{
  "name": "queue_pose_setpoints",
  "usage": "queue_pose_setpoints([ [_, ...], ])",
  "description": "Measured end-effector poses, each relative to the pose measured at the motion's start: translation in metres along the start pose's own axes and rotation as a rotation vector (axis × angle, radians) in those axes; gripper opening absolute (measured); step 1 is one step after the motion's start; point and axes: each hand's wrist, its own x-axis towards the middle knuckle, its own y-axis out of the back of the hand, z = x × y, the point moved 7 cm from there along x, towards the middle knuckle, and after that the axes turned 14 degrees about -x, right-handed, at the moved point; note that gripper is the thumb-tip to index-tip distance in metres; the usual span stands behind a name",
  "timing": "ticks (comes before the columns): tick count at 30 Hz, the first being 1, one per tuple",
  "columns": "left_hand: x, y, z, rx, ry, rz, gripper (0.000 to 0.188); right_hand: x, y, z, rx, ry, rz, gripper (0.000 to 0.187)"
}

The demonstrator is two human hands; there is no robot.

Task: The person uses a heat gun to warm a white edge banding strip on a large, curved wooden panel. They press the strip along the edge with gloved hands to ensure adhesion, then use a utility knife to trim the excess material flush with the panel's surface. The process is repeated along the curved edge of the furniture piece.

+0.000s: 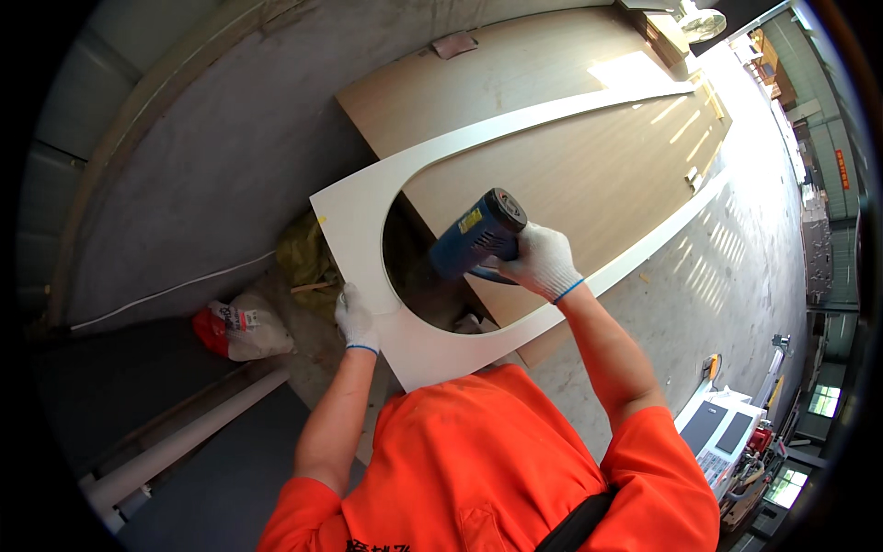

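Note:
My right hand (541,264), in a white knit glove with a blue cuff, grips the handle of a blue heat gun (474,235) with a yellow label. Its round back end points up, and its front end dips over the rounded opening of a long white panel (363,207). Dark space behind makes the tip of the gun hard to see. On the panel's near left edge rests my left hand (357,319), also gloved, with its fingers closed about the edge. The panel frames a large cut-out with a curved near end.
Beneath the white frame lie large brown boards (515,83), with a small reddish pad (454,45) on them. A red and white sack (244,327) and a yellowish bag (308,253) sit on the left floor. A white cable (175,293) runs there. Equipment (722,432) stands at right.

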Motion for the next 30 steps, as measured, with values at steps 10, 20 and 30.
queue_pose_setpoints([
  [10,-0.003,-0.004,0.005,-0.051,-0.035,-0.013,0.037,0.019,-0.024,0.034,0.202,-0.529,0.343,0.060],
  [20,0.001,0.003,0.003,-0.002,-0.048,0.000,0.037,0.012,-0.001,0.064,0.200,-0.754,0.404,0.056],
  [30,0.007,0.011,0.001,-0.013,-0.064,0.025,0.037,-0.015,-0.031,0.003,0.226,-0.219,0.075,0.074],
])
